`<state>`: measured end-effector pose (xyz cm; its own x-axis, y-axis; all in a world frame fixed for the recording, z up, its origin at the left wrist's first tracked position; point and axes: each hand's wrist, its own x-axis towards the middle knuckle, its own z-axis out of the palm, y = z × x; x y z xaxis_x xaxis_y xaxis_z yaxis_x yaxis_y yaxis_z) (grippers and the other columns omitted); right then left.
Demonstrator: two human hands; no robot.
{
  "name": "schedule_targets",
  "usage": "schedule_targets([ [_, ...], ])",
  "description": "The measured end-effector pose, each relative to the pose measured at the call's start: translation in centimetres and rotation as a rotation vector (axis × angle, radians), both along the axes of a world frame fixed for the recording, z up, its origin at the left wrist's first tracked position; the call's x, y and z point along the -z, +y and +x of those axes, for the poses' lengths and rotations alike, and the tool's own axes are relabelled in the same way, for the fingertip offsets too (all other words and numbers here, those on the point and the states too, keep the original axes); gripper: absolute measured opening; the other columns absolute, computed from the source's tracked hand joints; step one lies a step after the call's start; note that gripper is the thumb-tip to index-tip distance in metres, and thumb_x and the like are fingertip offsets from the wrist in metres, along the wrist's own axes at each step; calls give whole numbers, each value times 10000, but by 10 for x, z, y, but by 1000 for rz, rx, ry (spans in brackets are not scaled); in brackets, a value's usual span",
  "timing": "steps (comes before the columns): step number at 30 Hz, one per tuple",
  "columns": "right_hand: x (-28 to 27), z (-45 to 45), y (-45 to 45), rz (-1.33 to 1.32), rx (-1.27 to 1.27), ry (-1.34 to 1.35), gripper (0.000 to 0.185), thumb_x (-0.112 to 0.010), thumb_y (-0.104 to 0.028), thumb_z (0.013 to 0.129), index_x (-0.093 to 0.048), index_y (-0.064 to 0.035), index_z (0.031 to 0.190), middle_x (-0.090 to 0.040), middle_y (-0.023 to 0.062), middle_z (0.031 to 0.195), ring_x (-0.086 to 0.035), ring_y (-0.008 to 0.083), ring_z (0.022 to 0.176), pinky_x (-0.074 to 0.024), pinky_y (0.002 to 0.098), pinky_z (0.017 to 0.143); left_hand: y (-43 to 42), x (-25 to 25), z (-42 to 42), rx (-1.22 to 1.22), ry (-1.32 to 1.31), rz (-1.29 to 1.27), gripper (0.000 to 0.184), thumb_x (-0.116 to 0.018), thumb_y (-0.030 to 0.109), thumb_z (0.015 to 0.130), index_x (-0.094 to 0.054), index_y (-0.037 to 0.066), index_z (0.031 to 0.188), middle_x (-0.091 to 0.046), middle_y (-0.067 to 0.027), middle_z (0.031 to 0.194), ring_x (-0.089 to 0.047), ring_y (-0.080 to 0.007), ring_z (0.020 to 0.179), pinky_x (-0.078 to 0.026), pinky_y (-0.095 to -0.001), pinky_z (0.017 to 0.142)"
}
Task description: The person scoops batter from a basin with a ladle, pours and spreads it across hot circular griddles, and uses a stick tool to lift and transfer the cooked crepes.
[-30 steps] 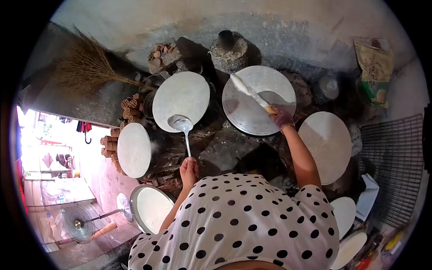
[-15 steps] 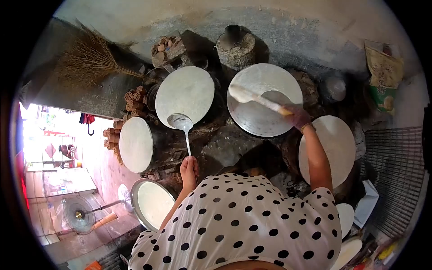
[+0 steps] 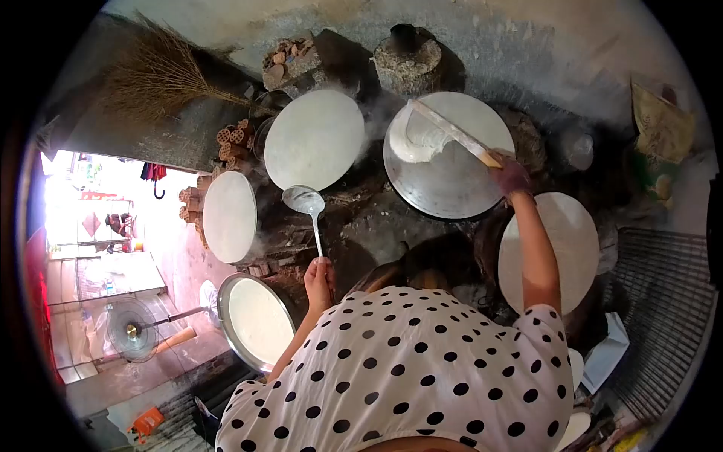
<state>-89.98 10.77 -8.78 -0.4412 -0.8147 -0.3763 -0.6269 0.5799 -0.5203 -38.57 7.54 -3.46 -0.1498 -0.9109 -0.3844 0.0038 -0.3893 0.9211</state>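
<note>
My left hand (image 3: 319,282) is closed round the handle of a metal ladle (image 3: 304,200), whose bowl hangs beside the lower edge of a round griddle covered in white (image 3: 315,140). In a purple glove, my right hand (image 3: 512,178) grips the end of a long flat wooden spreader (image 3: 456,134). The spreader lies across another round griddle (image 3: 452,184), where white batter (image 3: 422,143) covers the upper part and bare metal shows below.
Further white-covered rounds stand at left (image 3: 230,217) and right (image 3: 548,252). A metal basin of white batter (image 3: 260,320) is at lower left. Around are a straw broom (image 3: 162,75), clay cylinders (image 3: 193,200), a standing fan (image 3: 132,330), a wire rack (image 3: 663,316) and a sack (image 3: 660,128).
The spreader has turned on the right griddle, and the batter there has spread along its left side. My left hand still holds the ladle in much the same spot. The whole view has shifted slightly.
</note>
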Motion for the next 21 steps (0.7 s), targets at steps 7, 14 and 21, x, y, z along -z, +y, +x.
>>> schedule_targets([
  [7,43,-16,32,-71,-337,64,434,-592,-285,837,-578,-223,1267,-607,127,1198,-563,309,1107,-428,372,971,42,-11,-2,-30,-52,5,237,-475,271,990,-542,89,855,-395,30,541,-322,-64,422,-258,-218,381],
  [14,49,10,17,-33,-96,21,497,-590,-396,878,-482,-284,1350,-520,158,1313,-525,352,1163,-440,470,946,51,-16,5,-84,-92,70,233,-493,286,981,-539,101,846,-412,35,558,-328,-60,416,-263,-219,375],
  [21,32,60,153,-178,-42,11,493,-667,-241,814,-554,-230,1294,-586,147,1223,-576,328,1088,-471,423,913,44,-9,31,-17,-29,61,237,-491,289,981,-540,105,841,-414,38,545,-341,-58,413,-277,-219,376],
])
